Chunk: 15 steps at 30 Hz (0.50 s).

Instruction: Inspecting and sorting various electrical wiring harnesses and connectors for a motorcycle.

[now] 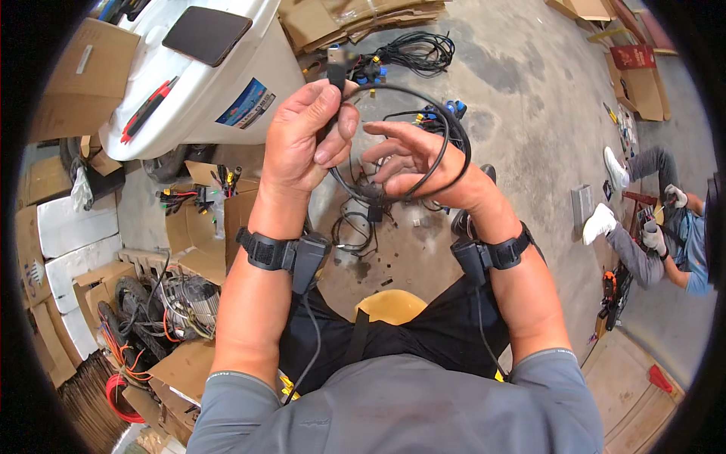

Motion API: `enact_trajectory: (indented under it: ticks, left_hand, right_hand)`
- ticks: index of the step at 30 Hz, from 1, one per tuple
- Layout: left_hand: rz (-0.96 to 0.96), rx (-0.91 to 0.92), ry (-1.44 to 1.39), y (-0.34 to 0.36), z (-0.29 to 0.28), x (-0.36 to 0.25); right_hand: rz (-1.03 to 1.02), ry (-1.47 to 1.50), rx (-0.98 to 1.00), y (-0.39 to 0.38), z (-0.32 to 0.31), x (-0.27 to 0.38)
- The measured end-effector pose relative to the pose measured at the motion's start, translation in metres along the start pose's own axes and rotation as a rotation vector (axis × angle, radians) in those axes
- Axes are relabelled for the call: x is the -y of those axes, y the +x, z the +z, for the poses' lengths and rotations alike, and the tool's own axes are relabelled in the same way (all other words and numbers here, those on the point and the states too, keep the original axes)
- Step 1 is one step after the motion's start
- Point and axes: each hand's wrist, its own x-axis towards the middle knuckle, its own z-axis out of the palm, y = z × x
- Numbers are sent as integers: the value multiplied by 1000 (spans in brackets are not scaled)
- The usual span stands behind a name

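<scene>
A black cable (463, 135) hangs in loose loops between my two hands. My left hand (310, 136) pinches it near one end, where a black plug with a light metal-coloured tip (336, 66) sticks up above the thumb. Inside the loops is my right hand (423, 166), its fingers stretched out and apart. The loops pass across the back of that hand near the wrist, and its fingers are not closed on them. Below the hands, more thin black cable (355, 242) lies on the floor, partly hidden by the loops.
A white tub (257, 72) at upper left bears a phone (206, 35) and red-black pens (147, 110). Cable bundles (416, 57) lie ahead. Boxes with motors and wheels (140, 318) stand at left. At right sits another person (665, 219), gloved, beside a silver metal case (581, 204).
</scene>
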Motion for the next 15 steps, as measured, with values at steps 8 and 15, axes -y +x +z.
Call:
enact_trajectory:
  ticks: [8, 15]
  left_hand:
    - [130, -126, 6, 4, -8, -11]
    - [131, -208, 73, 6, -6, -4]
  right_hand:
    - [213, -697, -221, -1, -8, 6]
    - [-22, -657, -445, 0, 4, 2]
